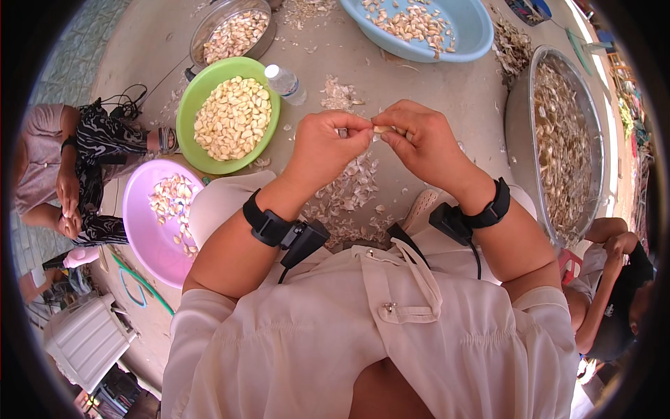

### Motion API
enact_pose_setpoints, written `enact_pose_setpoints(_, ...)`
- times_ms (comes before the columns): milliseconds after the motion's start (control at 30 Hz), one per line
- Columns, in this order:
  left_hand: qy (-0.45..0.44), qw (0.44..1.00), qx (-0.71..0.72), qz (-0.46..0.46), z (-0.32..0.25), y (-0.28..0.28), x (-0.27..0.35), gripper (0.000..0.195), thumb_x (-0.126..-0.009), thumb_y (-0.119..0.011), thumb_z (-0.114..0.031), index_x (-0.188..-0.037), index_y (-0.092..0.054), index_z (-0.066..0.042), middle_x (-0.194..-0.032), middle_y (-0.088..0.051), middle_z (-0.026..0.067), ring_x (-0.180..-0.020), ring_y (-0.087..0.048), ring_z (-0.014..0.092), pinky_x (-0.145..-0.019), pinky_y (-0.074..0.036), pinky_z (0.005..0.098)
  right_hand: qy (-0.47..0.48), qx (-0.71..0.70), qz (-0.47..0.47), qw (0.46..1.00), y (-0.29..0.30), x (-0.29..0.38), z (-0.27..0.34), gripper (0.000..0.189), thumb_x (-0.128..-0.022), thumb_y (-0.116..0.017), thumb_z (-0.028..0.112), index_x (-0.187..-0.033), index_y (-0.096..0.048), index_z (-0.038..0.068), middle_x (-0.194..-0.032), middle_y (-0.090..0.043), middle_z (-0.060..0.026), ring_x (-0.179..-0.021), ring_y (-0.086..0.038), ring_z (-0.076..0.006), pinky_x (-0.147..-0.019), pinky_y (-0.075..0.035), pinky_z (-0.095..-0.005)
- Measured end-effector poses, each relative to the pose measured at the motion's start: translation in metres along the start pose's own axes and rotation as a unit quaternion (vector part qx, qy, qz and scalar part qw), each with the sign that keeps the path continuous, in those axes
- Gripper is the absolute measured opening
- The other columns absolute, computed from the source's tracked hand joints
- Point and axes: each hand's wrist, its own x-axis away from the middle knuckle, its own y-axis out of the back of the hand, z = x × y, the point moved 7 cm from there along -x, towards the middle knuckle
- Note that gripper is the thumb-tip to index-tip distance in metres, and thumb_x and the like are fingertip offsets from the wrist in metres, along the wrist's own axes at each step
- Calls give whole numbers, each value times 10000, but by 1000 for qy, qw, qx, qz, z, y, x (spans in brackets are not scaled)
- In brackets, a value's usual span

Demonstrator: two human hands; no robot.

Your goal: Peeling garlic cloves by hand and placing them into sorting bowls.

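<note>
Between the fingertips of both hands, above the concrete floor, is a small garlic clove (384, 129). My right hand (421, 139) pinches it between thumb and forefinger, with the other fingers curled behind. At the clove's left end, the thumb and forefinger of my left hand (327, 141) close on its tip. Papery garlic skins (348, 188) lie scattered on the floor below my hands. To the left, a green basin (183, 118) holds pale peeled cloves (233, 119). A pink basin (141, 225) beside my left knee contains unpeeled cloves (172, 199).
Farther off are a blue basin (466, 31) and a metal pan (267, 39), both with cloves. A plastic bottle (287, 86) stands by the green basin. A large metal tub (521, 105) of skins is at right. Seated people (44, 157) are on both sides.
</note>
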Motion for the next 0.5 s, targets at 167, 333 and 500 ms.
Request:
enact_pose_setpoints(167,-21,999,-36,-23,1,0,0,84,-714,-632,-46,-778,-642,7,-706,-589,0,-628,-481,38,-571,-393,183,0,10,4,1000,-2,1,1,173,-703,-565,-9,-871,-603,9,-773,-563,-147,-714,-553,-313,-632,-452,-345)
enact_pose_setpoints(333,-46,996,-63,-45,-3,2,1,55,-713,-615,-43,-745,-621,1,-695,-579,-8,-610,-473,30,-552,-387,175,-31,-20,-5,999,-2,1,0,189,-749,-559,12,-932,-607,20,-778,-581,-120,-680,-571,-244,-609,-453,-308)
enact_pose_setpoints(500,88,981,170,-24,14,1,2,58,-718,-598,-29,-768,-598,0,-663,-553,3,-586,-458,39,-519,-359,174,-264,-358,56,894,-17,8,-34,179,-822,-527,45,-985,-596,21,-803,-585,-42,-650,-546,-74,-582,-446,-208)
